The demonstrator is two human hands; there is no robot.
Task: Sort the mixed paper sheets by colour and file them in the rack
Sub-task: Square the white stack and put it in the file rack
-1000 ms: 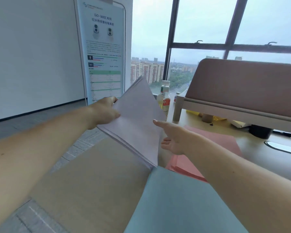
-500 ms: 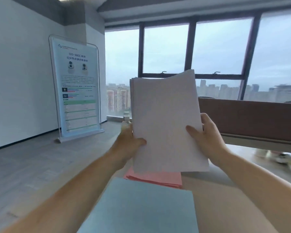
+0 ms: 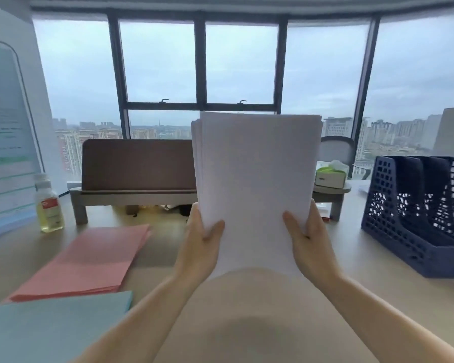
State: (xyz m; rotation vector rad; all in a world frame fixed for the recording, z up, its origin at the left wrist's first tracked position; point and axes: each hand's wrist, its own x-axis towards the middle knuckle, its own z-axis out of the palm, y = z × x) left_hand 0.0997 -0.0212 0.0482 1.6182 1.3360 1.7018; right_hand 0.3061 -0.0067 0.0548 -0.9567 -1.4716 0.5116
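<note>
Beige desk (image 3: 247,323), left hand (image 3: 199,247) and right hand (image 3: 313,247), fingers (image 3: 291,221) clamped on upright white sheets (image 3: 257,179)

Fingers of left hand (image 3: 202,247) and right hand (image 3: 309,244) are hidden behind the white stack (image 3: 257,184); only the thumbs show on its front. It also covers the right end of the brown panel (image 3: 136,163). The rack (image 3: 393,213) is cut off at the right edge, so compartment count unclear. The blue sheets (image 3: 50,328) are cropped lower left. The poster (image 3: 3,132) is cropped at the left edge, text blurred. The bottle (image 3: 49,205) label is unreadable.
</note>
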